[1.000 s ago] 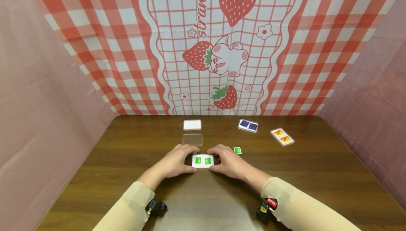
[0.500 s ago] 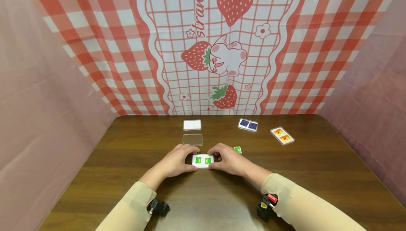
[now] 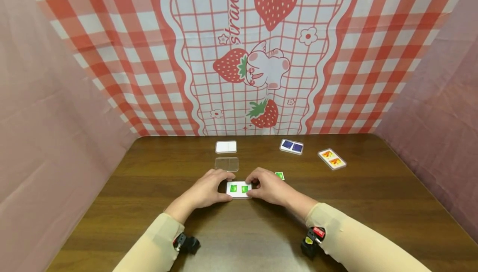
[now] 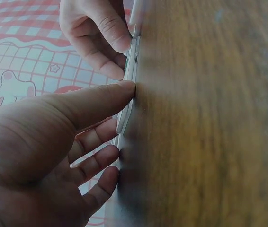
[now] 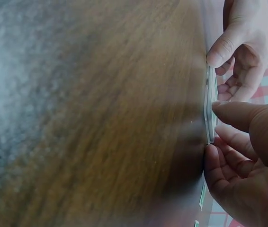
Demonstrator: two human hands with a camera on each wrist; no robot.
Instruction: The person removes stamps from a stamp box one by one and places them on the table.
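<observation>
In the head view, a white card with two green square pictures [image 3: 239,190] lies at the middle of the table, set in a clear plastic case whose thin layered edge [image 4: 127,113] shows in the left wrist view. My left hand [image 3: 205,189] grips its left end, thumb on the near edge and fingers at the far side. My right hand [image 3: 269,186] holds the right end, its thumb [image 5: 233,116] on the face by the right green picture and its fingers bent around the far corner. A loose small green square [image 3: 279,176] lies beyond the right hand.
Beyond the left hand lie a clear case half [image 3: 226,164] and a case with a white insert [image 3: 226,146]. Farther right are a case with two dark blue squares [image 3: 291,146] and one with orange pictures [image 3: 332,159]. A strawberry-print cloth [image 3: 231,98] hangs behind the table [image 3: 149,205].
My right thumb has slid from the near right corner onto the card's face, toward the right green picture. The left hand and the card have stayed in place.
</observation>
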